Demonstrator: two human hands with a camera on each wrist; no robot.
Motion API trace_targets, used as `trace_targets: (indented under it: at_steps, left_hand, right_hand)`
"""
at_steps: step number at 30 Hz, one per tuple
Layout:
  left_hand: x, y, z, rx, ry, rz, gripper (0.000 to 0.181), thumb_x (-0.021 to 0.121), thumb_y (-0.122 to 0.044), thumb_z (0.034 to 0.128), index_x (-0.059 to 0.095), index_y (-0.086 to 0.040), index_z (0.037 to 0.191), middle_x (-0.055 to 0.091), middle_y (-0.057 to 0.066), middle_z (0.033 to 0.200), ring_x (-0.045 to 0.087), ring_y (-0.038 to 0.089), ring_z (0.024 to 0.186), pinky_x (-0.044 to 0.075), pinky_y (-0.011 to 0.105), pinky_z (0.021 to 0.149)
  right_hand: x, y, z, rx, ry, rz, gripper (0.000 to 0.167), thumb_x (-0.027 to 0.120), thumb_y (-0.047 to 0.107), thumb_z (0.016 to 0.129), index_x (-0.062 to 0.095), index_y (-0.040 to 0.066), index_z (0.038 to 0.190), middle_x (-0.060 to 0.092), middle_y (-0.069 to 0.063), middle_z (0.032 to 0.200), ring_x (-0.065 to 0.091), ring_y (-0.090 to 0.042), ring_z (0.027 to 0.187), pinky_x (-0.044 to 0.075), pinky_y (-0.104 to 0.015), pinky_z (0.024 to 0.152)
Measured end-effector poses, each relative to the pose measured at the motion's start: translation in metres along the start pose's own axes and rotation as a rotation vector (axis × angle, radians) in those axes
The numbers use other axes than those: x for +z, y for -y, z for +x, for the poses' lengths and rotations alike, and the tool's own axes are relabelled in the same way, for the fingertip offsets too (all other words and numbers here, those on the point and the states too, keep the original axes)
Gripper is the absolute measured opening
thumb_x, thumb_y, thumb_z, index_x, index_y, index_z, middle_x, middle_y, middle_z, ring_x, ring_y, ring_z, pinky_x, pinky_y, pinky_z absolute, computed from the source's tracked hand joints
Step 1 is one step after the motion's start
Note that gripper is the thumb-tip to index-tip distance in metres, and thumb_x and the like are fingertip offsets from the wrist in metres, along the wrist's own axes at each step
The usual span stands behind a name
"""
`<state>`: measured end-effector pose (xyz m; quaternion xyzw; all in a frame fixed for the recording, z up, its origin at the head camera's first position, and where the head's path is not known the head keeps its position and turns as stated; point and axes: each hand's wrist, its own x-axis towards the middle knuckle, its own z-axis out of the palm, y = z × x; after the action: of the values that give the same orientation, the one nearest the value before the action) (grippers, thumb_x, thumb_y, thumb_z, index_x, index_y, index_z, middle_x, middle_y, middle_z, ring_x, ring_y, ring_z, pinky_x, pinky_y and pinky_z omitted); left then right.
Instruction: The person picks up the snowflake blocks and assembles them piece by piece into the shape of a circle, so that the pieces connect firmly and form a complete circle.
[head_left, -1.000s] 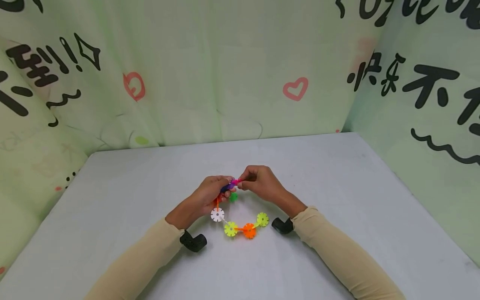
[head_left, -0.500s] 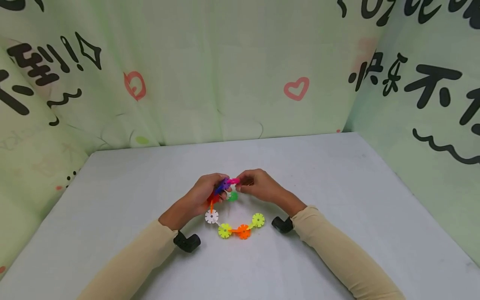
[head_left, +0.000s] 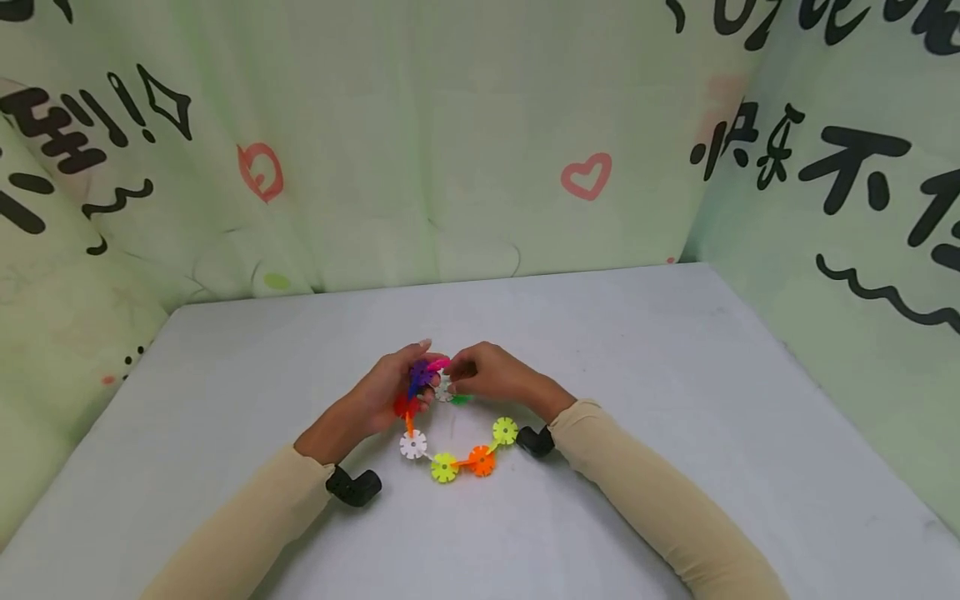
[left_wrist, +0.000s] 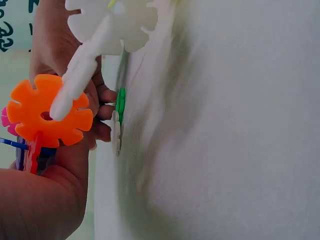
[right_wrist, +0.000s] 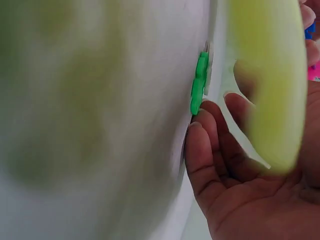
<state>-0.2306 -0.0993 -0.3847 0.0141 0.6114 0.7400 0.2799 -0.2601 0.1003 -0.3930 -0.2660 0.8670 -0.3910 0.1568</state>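
My left hand holds one end of a chain of slotted plastic flower discs. A pink disc, a purple disc and a red disc lie at its fingers, its thumb raised. From there the chain hangs through an orange disc and a white disc to a yellow disc near the right wrist. My right hand reaches down beside a loose white disc and a green disc. In the right wrist view its fingertips touch the green disc's edge, not gripping it.
A white-covered table spreads under both hands. Behind it hangs a pale green curtain with black writing and red hearts. A black wrist camera sits at the left cuff, another black wrist camera at the right.
My right hand has let go of the pink disc and moved left to the loose white and green discs. My left hand has shifted left with the chain, its thumb lifting.
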Motion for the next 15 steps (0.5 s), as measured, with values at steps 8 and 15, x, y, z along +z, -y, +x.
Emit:
trace_targets:
  at_steps: [8,15]
  left_hand:
    - [0.0,0.002,-0.002,0.021,-0.027,0.05,0.045,0.058,-0.032,0.0988,0.053,0.009,0.119,0.057,0.005,0.083,0.052,0.013,0.06,0.049,0.02,0.055]
    - [-0.003,0.002,-0.004,0.009,-0.023,0.047,0.045,0.059,-0.03,0.0984,0.054,0.011,0.116,0.058,0.005,0.081,0.052,0.013,0.061,0.05,0.02,0.056]
  right_hand:
    - [0.005,0.006,0.011,0.052,0.043,-0.087,0.022,0.079,0.012,0.081,0.068,0.005,0.099,0.063,-0.003,0.094,0.057,-0.019,0.087,0.049,-0.029,0.08]
    - [0.004,0.006,0.013,0.043,0.105,-0.087,0.015,0.078,0.008,0.082,0.07,0.007,0.095,0.063,-0.001,0.088,0.055,-0.017,0.079,0.048,-0.026,0.071]
